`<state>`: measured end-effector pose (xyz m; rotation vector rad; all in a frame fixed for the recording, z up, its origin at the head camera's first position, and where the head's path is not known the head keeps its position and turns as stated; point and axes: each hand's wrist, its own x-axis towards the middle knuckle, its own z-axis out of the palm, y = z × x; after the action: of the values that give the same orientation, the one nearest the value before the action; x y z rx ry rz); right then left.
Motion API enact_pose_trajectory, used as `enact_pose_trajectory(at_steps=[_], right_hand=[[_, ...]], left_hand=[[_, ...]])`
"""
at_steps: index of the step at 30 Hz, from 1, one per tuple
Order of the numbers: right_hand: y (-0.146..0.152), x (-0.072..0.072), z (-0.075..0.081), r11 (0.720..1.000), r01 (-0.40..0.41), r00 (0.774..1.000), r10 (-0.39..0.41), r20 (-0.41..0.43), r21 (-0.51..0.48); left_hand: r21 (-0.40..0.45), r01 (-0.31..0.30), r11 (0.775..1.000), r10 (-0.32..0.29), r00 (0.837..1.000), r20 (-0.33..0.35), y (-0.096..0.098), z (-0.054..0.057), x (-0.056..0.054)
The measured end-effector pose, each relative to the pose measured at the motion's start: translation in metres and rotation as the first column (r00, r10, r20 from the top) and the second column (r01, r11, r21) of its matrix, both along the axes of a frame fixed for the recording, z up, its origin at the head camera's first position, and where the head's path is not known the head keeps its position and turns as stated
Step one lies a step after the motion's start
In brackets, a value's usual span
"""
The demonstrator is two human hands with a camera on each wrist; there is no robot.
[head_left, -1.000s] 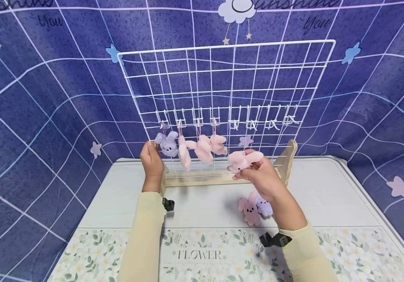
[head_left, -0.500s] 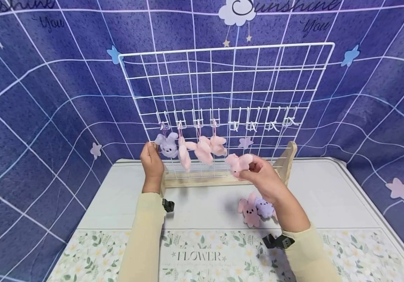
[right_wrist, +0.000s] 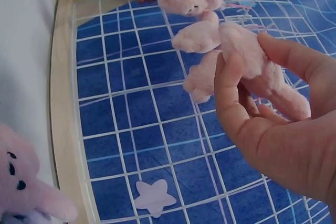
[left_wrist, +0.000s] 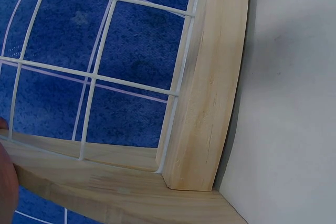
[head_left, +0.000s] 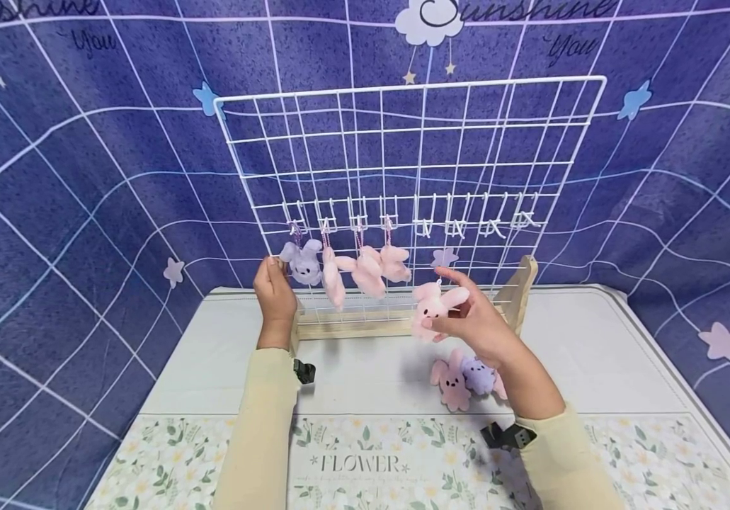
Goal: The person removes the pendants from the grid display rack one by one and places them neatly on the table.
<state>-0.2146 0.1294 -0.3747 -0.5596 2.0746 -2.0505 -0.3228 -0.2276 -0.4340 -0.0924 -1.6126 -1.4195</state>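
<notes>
My right hand (head_left: 486, 322) pinches a pink plush bunny keychain (head_left: 427, 303) in front of the rack, below its bare hooks. The bunny's face turns toward me, one ear points right, and a small ring stands at its head. In the right wrist view, thumb and fingers hold the same bunny (right_wrist: 247, 51) by its sides. My left hand (head_left: 275, 294) grips the wooden side of the white wire grid rack (head_left: 411, 86). From its left hooks hang a purple bunny (head_left: 305, 265) and 3 pink bunnies (head_left: 367, 272). The left wrist view shows mostly the wooden stand (left_wrist: 210, 87).
On the white table (head_left: 365, 379), below my right hand, lie a pink bunny (head_left: 452, 382), a purple bunny (head_left: 479, 377) and a partly hidden pink one. Several white hooks (head_left: 457, 227) on the rack's right half carry nothing. A floral mat (head_left: 339, 432) covers the table's front.
The bunny in my right hand has turned from lying sideways to upright, face showing, and sits slightly lower. My right index finger has lifted away from it. My left hand stays put.
</notes>
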Motion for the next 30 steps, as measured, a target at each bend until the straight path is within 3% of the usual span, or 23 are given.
enact_pose_trajectory(at_steps=[7,15,22,25,30], right_hand=[[0.0,0.001,-0.003,0.998,-0.029,0.999,0.03,-0.02,0.064],[-0.002,0.002,-0.006,0.999,-0.016,0.999,0.014,0.036,0.05],[-0.004,0.002,-0.005,1.0,-0.009,0.996,0.008,0.086,0.015],[-0.003,0.001,-0.005,1.0,-0.023,0.995,0.021,0.099,0.014],[-0.004,-0.004,-0.01,0.996,-0.049,0.995,0.042,0.087,0.076]], left_hand=[[-0.004,0.001,1.0,-0.001,1.0,0.001,0.001,0.001,0.001],[0.029,0.031,0.999,-0.03,0.999,-0.028,0.012,0.017,0.016],[-0.009,0.047,0.999,-0.047,0.999,-0.012,-0.002,0.0,0.002],[-0.016,0.057,0.998,-0.057,0.998,-0.011,-0.004,-0.002,0.001],[0.005,0.023,1.0,-0.023,1.0,0.0,-0.001,0.0,0.001]])
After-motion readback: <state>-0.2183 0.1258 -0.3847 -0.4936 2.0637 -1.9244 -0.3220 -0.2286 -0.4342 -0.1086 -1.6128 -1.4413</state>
